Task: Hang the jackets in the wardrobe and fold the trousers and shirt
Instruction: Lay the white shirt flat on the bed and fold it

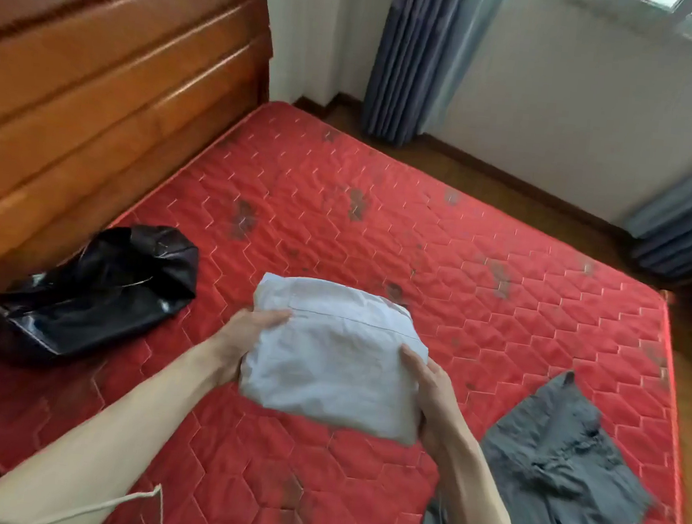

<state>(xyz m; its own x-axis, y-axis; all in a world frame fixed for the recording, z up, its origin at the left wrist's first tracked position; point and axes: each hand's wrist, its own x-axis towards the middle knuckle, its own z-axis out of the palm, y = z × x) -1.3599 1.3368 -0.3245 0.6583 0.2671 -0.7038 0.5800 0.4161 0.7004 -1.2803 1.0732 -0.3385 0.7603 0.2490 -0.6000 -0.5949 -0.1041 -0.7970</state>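
Hidden: fingers of both hands lie under the folded white garment [337, 352].
Grip: left hand [244, 336] and right hand [433, 390] clasp its sides.
Room: bare red mattress [485, 241] beyond the garment.

A pale folded garment [333, 353] is sitting mid-mattress — a crumpled grey one [556, 472] is lying right, a shiny black jacket [96, 292] left.

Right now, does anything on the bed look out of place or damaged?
The red mattress is bare and blotched with dark stains. A black jacket lies crumpled by the headboard, and a grey garment lies rumpled at the right edge, unfolded.
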